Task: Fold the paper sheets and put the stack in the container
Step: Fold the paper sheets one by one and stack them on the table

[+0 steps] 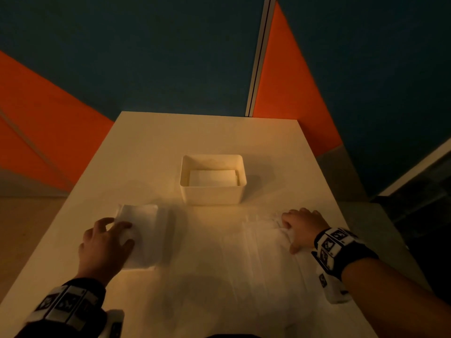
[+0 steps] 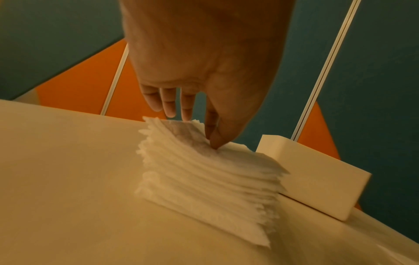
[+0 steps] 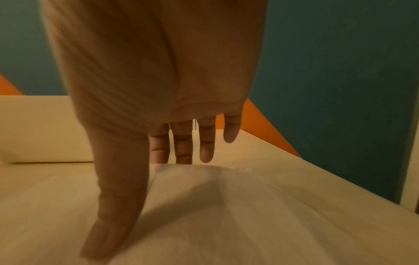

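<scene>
Our left hand [image 1: 105, 242] rests spread fingers on the folded paper stack [image 1: 144, 230] at eight o'clock on the surface [image 1: 146, 147]. Our right hand [image 1: 302, 228] lies flat, fingers straight, on an unfolded sheet [image 1: 256, 259] at four o'clock. The white container [image 1: 212, 193] at twelve o'clock holds folded paper.

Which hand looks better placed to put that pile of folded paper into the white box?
Probably the left. The left hand already rests on the folded stack, thumb touching its top sheet, near the container. The right hand is across the table, pressing a flat sheet.
</scene>
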The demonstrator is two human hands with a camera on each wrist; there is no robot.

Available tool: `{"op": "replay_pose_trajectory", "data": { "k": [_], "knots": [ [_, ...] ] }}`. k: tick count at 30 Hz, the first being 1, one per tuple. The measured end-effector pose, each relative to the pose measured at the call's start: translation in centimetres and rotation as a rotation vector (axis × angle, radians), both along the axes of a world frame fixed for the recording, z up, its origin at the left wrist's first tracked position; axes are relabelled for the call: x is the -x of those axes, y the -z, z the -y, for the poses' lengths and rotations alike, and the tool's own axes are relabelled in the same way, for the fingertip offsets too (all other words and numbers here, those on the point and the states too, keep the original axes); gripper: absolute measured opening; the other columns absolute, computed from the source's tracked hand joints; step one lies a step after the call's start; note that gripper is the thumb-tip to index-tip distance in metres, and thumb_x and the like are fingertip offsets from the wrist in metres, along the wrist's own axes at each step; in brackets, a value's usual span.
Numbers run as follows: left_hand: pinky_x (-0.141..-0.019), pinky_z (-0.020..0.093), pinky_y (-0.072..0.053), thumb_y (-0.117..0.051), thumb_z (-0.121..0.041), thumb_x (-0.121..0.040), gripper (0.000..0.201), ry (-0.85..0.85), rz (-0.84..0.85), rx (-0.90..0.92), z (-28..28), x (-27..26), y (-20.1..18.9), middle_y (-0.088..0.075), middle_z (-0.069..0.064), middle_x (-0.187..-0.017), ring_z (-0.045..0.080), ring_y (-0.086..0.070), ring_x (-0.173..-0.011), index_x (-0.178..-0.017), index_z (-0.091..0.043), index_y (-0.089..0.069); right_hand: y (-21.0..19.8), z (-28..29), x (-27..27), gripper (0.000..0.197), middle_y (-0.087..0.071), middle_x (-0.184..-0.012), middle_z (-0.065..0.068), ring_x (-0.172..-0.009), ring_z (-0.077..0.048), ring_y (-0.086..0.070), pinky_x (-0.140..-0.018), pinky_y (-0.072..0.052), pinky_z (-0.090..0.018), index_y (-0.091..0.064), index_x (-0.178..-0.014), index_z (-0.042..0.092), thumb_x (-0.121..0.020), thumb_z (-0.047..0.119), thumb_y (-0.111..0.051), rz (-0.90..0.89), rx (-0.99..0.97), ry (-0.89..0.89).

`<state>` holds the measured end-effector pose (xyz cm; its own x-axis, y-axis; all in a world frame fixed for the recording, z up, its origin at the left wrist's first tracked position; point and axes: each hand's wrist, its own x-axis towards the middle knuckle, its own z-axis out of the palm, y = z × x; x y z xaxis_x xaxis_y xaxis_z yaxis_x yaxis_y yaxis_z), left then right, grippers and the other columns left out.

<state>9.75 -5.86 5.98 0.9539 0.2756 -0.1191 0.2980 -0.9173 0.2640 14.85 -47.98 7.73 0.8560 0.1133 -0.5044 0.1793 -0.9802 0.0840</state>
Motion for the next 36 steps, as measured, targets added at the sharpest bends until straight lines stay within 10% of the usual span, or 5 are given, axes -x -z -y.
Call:
{"op": "replay_pose_trajectory", "data": {
  "k": [15, 20, 24, 29, 36],
  "knots": [
    [-0.100, 0.054, -0.033, -0.071, -0.040, -0.078, 0.055, 0.143, 0.087, 0.123, 4.7, -0.8, -2.2, -0.042, 0.007, -0.140, 0.036, -0.034, -0.127, -0.128, -0.030, -0.052, -3.8, -1.6, -0.5, 0.016, -0.057, -0.074, 0.005, -0.076, -0.016, -0.058, -0.072, -0.047, -0.031, -0.059, -0.074, 0.026, -0.082, 0.019, -0.071, -0.040, -0.625, 0.153],
    [-0.091, 0.028, -0.037, -0.070, -0.046, -0.077, 0.053, 0.261, -0.195, 0.708, 9.5, -1.4, -2.9, -0.051, -0.005, -0.124, 0.016, -0.046, -0.117, -0.123, -0.035, -0.048, -6.1, -4.7, 0.1, 0.007, -0.072, -0.089, -0.007, -0.082, -0.018, -0.068, -0.072, -0.053, -0.028, -0.063, -0.092, 0.012, -0.088, 0.007, -0.064, 0.017, -1.127, 0.352],
    [-0.094, 0.030, -0.041, -0.073, -0.077, -0.039, 0.103, 0.228, -0.505, 1.118, 12.1, -1.7, -3.4, -0.053, -0.010, -0.126, 0.015, -0.049, -0.118, -0.127, -0.031, -0.047, -6.7, -6.7, 0.7, 0.010, -0.072, -0.083, -0.005, -0.072, -0.014, -0.067, -0.065, -0.054, -0.024, -0.063, -0.094, 0.011, -0.089, 0.002, -0.059, 0.038, -1.464, 0.507],
    [-0.084, 0.035, -0.055, -0.073, -0.037, -0.074, 0.052, 0.088, -0.407, 1.548, 13.5, -2.3, -4.7, -0.067, 0.007, -0.117, 0.023, -0.064, -0.106, -0.120, -0.019, -0.059, -6.4, -7.7, 1.0, 0.012, -0.068, -0.087, -0.011, -0.071, -0.018, -0.063, -0.061, -0.053, -0.027, -0.061, -0.097, 0.010, -0.091, 0.001, -0.055, 0.053, -1.635, 0.682],
    [-0.070, 0.032, -0.058, -0.059, -0.007, -0.087, 0.029, 0.030, -0.082, 1.567, 13.0, -3.3, -6.1, -0.071, 0.011, -0.101, 0.021, -0.068, -0.086, -0.115, -0.005, -0.062, -5.3, -6.6, 1.5, 0.028, -0.068, -0.089, -0.019, -0.082, -0.029, -0.063, -0.070, -0.049, -0.038, -0.064, -0.105, 0.016, -0.086, -0.003, -0.060, -0.090, -1.553, 0.667]
  ]
}}
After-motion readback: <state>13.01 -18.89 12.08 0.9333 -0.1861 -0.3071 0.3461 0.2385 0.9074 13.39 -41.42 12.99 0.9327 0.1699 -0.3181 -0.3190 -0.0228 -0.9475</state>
